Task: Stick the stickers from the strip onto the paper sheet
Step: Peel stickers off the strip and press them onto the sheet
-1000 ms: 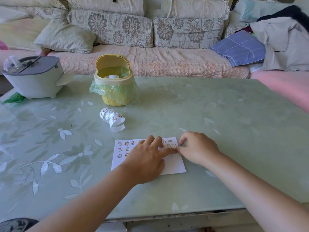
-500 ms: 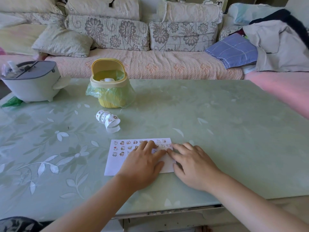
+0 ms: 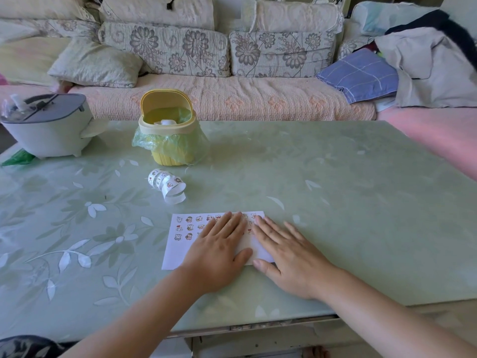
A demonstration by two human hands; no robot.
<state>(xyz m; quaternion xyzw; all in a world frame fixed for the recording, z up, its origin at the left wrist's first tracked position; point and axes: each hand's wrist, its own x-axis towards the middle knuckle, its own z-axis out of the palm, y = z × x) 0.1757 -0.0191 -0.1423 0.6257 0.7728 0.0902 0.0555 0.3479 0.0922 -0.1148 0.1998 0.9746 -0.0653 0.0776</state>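
At the near middle of the surface [image 3: 335, 192], toward 6 o'clock: a white paper sheet [image 3: 172, 254], rectangular, lying flat. Small cartoon stickers [image 3: 189, 219] in three rows across its far half, pictures upright toward 12 o'clock; near half bare. Long axis from 9 to 3 o'clock, the left edge leaning slightly toward 1 o'clock.

Left hand [image 3: 219, 251] flat on the sheet's middle, fingers straight and close together, pointing to about 1 o'clock, covering some stickers, holding nothing. Right hand [image 3: 291, 254] flat too, fingers straight and spread, pointing to about 11 o'clock, partly on the sheet's right end and partly on the surface, nothing held.

At 11 o'clock from the sheet, well apart: the sticker strip [image 3: 166, 184], white, curled in loose loops, a few stickers showing on it, the coil running roughly from 10 to 4 o'clock. Beyond it at 12 o'clock, a yellow bin [image 3: 170, 158] with a green liner.
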